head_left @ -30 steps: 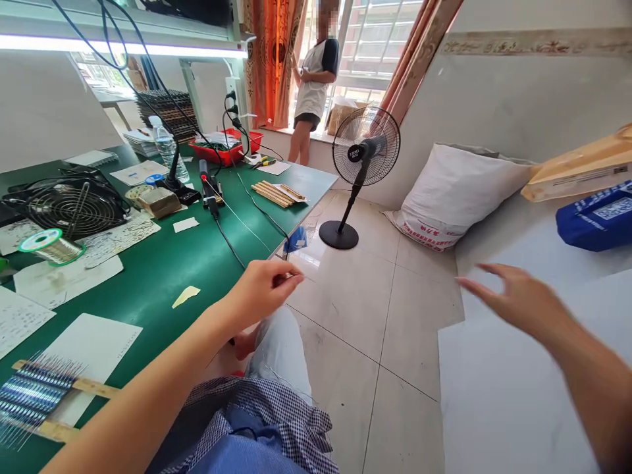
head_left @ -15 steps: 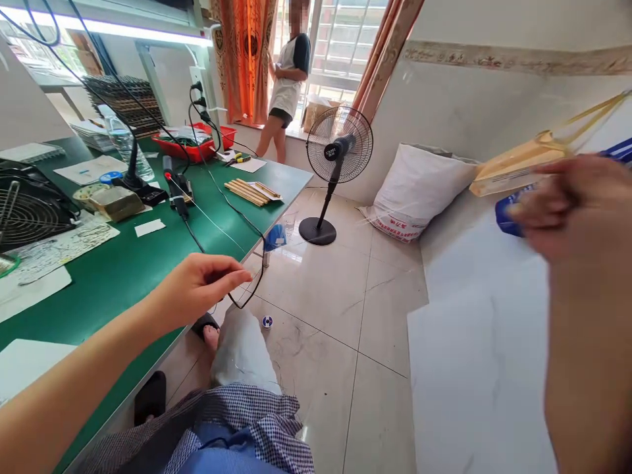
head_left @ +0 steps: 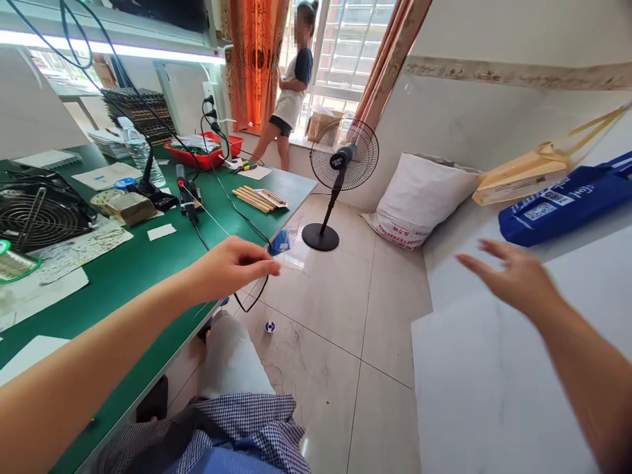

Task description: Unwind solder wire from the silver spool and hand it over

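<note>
My left hand (head_left: 247,263) hangs over the edge of the green table (head_left: 148,276), thumb and fingertips pinched together. A thin pale strand runs from near the soldering iron (head_left: 187,201) toward it; what the fingertips grip is too small to make out. A black cable loops down just below this hand. Out to the right, my right hand (head_left: 508,273) is raised in front of the white wall, thumb and fingers spread with nothing between them. It is below a blue bag (head_left: 567,204) and touches nothing.
A black standing fan (head_left: 340,158) is on the tiled floor, near a white sack (head_left: 415,197). Tan sticks (head_left: 259,199), a red tray (head_left: 197,155) and a water bottle (head_left: 141,151) lie or stand on the table. A person (head_left: 291,85) stands by the window. A spool (head_left: 269,327) is on the floor.
My right hand has moved left and down, away from the bags, and its closed fingers have spread. My left hand has shifted slightly right and stays pinched. The person by the window has shifted slightly.
</note>
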The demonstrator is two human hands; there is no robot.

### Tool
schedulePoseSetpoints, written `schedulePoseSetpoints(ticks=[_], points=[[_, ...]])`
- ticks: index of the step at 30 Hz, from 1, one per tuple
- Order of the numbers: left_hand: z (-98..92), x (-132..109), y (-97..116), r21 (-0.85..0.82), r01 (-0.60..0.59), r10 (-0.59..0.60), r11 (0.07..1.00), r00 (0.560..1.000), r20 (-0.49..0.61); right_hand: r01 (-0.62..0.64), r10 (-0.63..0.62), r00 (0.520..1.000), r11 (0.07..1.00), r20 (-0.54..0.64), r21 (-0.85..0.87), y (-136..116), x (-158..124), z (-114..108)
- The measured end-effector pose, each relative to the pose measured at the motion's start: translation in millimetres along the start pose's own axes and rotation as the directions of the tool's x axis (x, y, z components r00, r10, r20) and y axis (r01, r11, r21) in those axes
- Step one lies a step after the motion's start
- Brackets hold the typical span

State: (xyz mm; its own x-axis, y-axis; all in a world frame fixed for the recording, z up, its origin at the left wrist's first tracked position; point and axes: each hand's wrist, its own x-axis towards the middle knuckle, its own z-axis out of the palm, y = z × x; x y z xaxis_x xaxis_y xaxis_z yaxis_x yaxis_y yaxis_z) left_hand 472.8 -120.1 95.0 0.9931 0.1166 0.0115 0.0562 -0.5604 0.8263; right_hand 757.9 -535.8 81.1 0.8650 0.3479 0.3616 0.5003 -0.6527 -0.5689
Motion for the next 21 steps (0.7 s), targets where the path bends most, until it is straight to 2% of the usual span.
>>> schedulePoseSetpoints(ticks=[1,2,3,4,5,6,7,8,10,11,12,13,14,17,19,21], points=[[7.7,7.9,13.2,-0.001,-0.034,0.034,0.999,0.999,0.036,-0.062,0.040,0.990,0.986,0.136,0.158,-32.4,-13.5,22.0],[15.6,15.2,26.5,-0.003,-0.067,0.067,0.998,0.996,0.065,-0.054,-0.070,0.941,0.935,0.332,0.351,-66.5,-27.8,43.6],[22.8,21.4,38.9,-0.003,-0.099,0.099,0.995,0.991,0.087,-0.019,-0.224,0.863,0.881,0.452,0.474,-99.5,-40.9,63.1],[28.4,26.1,49.3,0.008,-0.138,0.137,0.990,0.985,0.102,-0.038,-0.347,0.757,0.822,0.553,0.568,-128.8,-51.1,78.9],[31.8,29.2,56.9,0.023,-0.178,0.174,0.984,0.979,0.106,-0.099,-0.427,0.666,0.762,0.611,0.640,-152.2,-57.3,89.8],[32.4,31.0,61.1,0.039,-0.209,0.204,0.977,0.973,0.105,-0.170,-0.455,0.617,0.720,0.643,0.672,-168.1,-59.1,94.7],[30.5,31.6,61.5,0.054,-0.230,0.224,0.972,0.970,0.099,-0.198,-0.444,0.630,0.701,0.637,0.685,-176.0,-56.8,93.2],[26.3,31.6,58.3,0.060,-0.233,0.228,0.971,0.970,0.088,-0.207,-0.425,0.674,0.676,0.604,0.707,-176.3,-51.5,85.3],[14.7,30.5,43.0,0.051,-0.187,0.184,0.981,0.980,0.070,-0.185,-0.294,0.824,0.668,0.484,0.721,-158.9,-36.3,53.8],[9.0,29.7,32.6,0.038,-0.151,0.148,0.988,0.987,0.056,-0.151,-0.200,0.903,0.681,0.380,0.717,-144.0,-28.6,33.2],[4.2,28.9,21.7,0.024,-0.112,0.111,0.993,0.993,0.044,-0.134,-0.060,0.968,0.700,0.244,0.702,-126.6,-21.9,11.7],[0.8,28.2,11.2,-0.002,-0.079,0.079,0.997,0.996,0.035,-0.083,0.059,0.997,0.727,0.058,0.681,-107.4,-16.7,-9.2],[-1.2,27.5,1.6,-0.029,-0.047,0.048,0.998,0.998,0.033,-0.021,0.108,0.990,0.741,-0.089,0.672,-86.9,-13.1,-28.2],[-1.9,26.3,-19.4,-0.076,0.020,-0.014,0.997,0.997,0.073,0.031,0.180,0.939,0.803,-0.292,0.596,-21.7,-11.3,-69.2],[-1.5,26.5,-28.1,-0.069,0.057,-0.048,0.996,0.992,0.117,-0.038,0.251,0.896,0.865,-0.366,0.501,17.3,-14.3,-85.4],[-2.4,26.9,-34.7,-0.052,0.076,-0.067,0.996,0.987,0.144,-0.027,0.204,0.918,0.888,-0.340,0.459,42.3,-18.8,-96.6]])
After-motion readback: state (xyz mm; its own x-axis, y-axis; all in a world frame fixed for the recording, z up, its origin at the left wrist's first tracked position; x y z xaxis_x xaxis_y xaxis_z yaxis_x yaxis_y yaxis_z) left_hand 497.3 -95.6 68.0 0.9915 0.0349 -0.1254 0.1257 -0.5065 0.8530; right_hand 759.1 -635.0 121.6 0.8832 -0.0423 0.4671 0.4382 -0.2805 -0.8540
